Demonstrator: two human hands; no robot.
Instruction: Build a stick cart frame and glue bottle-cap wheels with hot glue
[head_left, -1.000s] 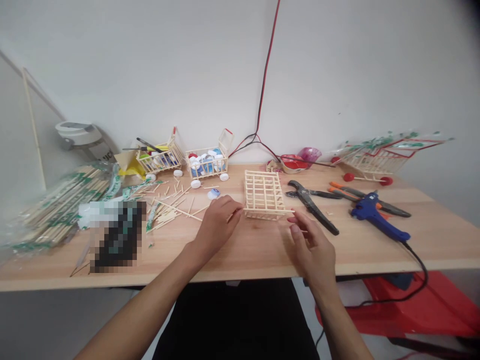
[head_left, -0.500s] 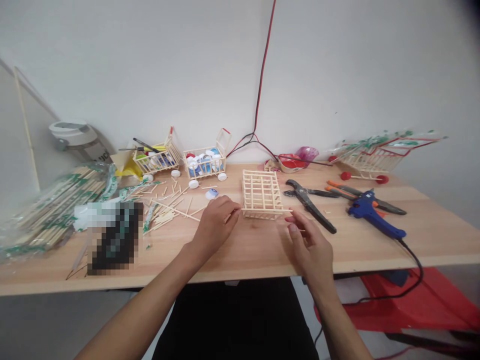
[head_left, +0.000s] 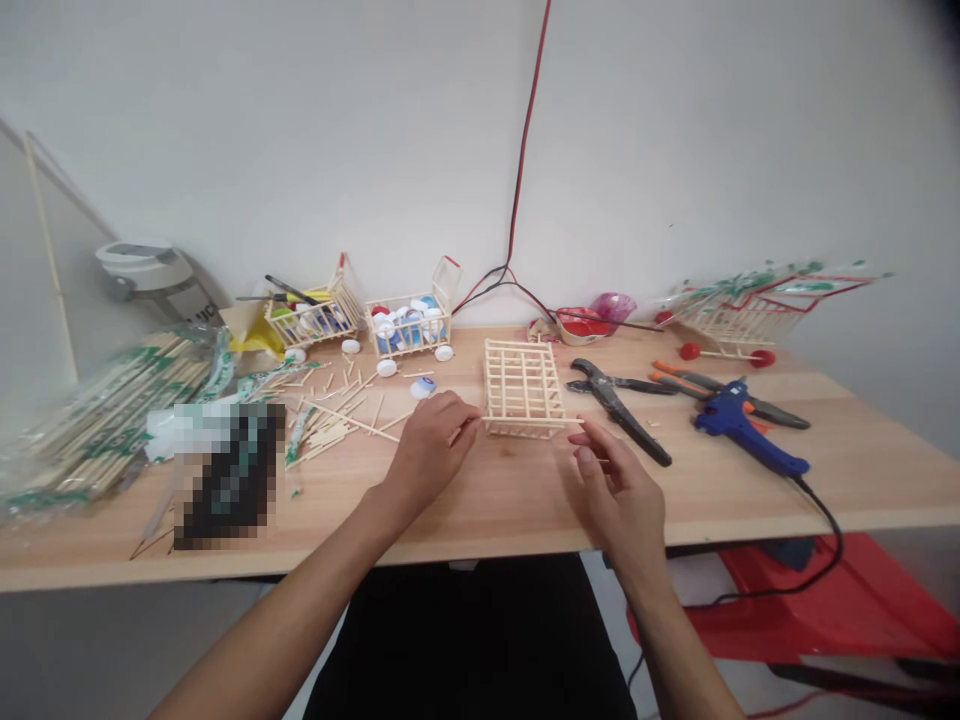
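As hands (head_left: 431, 452) flank it, a slender wooden stick (head_left: 529, 420) runs straight.

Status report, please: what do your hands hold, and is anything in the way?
Left hand pinches wooden stick along front of stick lattice frame. Right hand near stick's far end, contact unclear. Pliers right of frame.

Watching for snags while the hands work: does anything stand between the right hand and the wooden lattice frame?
Nothing visible blocks it. The right hand is just in front of the right corner of the lattice frame. Only the thin stick, held by the left hand, runs along the frame's front edge. The pliers lie off to the right.
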